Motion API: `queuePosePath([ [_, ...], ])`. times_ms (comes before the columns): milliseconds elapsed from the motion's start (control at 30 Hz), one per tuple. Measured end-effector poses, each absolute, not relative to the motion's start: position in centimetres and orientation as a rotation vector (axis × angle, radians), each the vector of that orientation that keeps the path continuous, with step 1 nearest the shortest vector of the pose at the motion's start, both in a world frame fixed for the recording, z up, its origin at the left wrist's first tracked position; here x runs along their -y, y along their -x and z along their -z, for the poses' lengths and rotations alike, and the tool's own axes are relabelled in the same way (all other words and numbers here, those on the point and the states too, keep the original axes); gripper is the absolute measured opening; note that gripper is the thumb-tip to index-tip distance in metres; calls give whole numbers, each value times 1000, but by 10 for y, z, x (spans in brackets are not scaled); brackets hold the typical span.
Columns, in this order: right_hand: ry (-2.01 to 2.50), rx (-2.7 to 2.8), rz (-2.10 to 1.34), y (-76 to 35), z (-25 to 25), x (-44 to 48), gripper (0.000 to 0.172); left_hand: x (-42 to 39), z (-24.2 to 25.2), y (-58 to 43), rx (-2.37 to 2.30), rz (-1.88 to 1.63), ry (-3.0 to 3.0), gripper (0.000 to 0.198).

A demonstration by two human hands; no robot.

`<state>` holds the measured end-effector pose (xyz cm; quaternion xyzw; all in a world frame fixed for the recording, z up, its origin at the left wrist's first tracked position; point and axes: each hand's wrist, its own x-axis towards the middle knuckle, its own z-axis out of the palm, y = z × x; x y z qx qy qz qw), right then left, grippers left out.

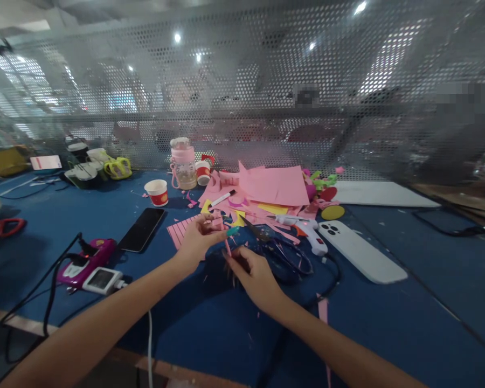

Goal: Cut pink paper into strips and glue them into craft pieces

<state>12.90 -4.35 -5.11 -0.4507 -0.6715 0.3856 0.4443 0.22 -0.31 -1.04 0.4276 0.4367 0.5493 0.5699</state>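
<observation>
My left hand is closed, thumb against fingers, on a small pink paper piece. Its thumbnail is teal. From there a narrow pink paper strip runs down to my right hand, whose thumb and fingertips pinch the lower end. Behind my left hand lies a lined pink sheet. Dark-handled scissors rest beside my right hand, blades pointing away to the left. A white glue gun with an orange trigger lies just beyond them.
Pink paper sheets and scraps pile up at the back, with a marker on them. A paper cup and pink-lidded bottle stand left. Phones, a white phone-shaped object and a purple power strip flank my arms.
</observation>
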Motion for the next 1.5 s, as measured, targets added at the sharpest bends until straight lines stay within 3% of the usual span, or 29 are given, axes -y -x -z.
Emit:
queuePosePath([
  [367, 1095, 1639, -1017, -129, 51, 44, 26, -1, 18, -1, -934, -1294, -964, 43],
  [600, 1119, 1759, -839, -130, 50, 45, 24, 3, 15, -4, -962, -1262, -956, 43],
  [800, 1095, 1848, -679, -129, 52, 46, 17, 5, 21, -7, -917, -1337, -946, 38],
  [1200, 1111, 1848, -688, -130, 52, 45, 16, 10, 16, -7, -958, -1212, -942, 26],
  [1500, 1113, 1854, -677, -130, 50, 45, 15, 1, 4, 9, -1047, -1113, -1394, 39],
])
